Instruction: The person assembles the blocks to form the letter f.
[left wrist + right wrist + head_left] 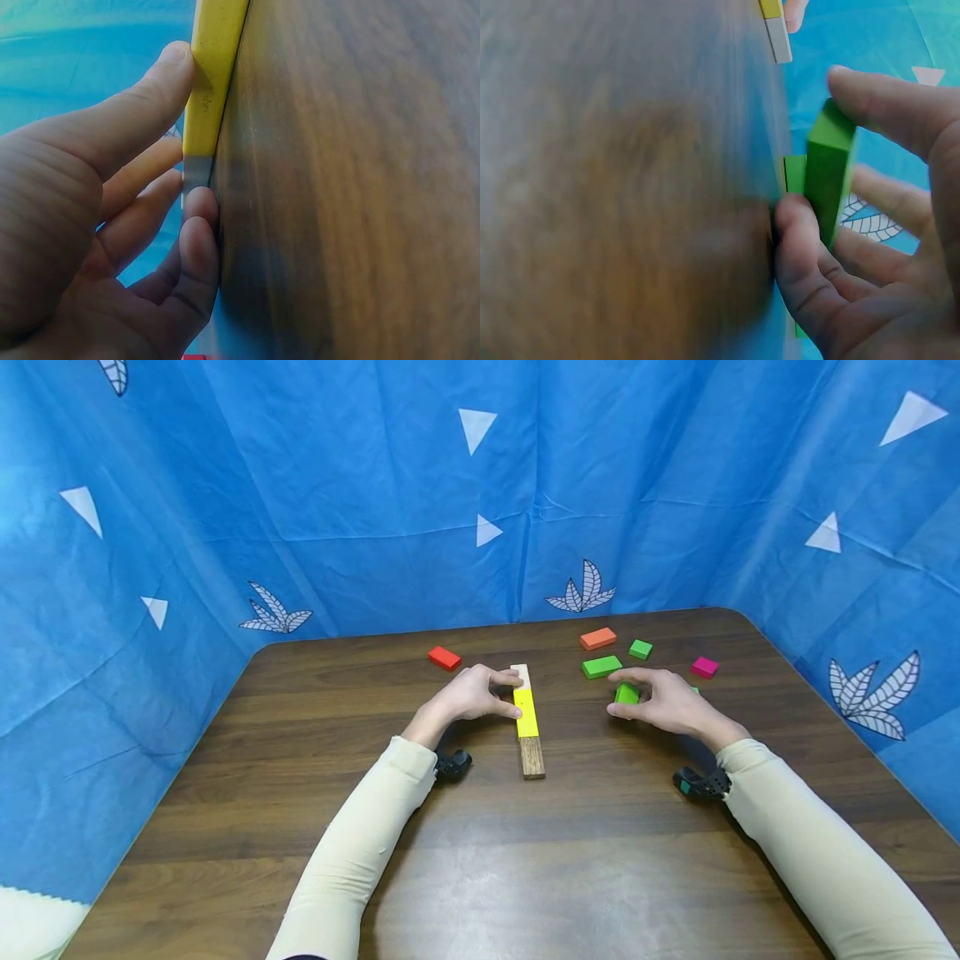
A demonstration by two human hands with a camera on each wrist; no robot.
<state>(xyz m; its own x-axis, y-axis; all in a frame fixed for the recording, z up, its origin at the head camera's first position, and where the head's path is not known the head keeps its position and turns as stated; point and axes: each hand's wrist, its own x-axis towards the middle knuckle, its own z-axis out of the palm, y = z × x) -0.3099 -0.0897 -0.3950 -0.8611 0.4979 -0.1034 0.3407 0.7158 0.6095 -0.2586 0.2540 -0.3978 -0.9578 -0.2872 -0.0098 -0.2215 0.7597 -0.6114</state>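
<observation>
On the table, a row of flat blocks runs away from me: a brown wood-grain block (532,758) nearest, a yellow block (528,720) in the middle and a white block (522,672) at the far end. My left hand (472,693) rests along the row's left side. Its thumb touches the yellow block (210,90), and its fingertips lie by the white one. To the right, my right hand (667,700) pinches a green block (830,165) between thumb and fingers. That block is tilted, its lower part hidden behind the fingers.
Beyond the right hand lie a longer green block (602,667), a small green block (641,649), an orange block (597,638) and a pink block (705,667). A red block (445,657) lies at the back left. Blue curtain (375,510) hangs along the table's far edge.
</observation>
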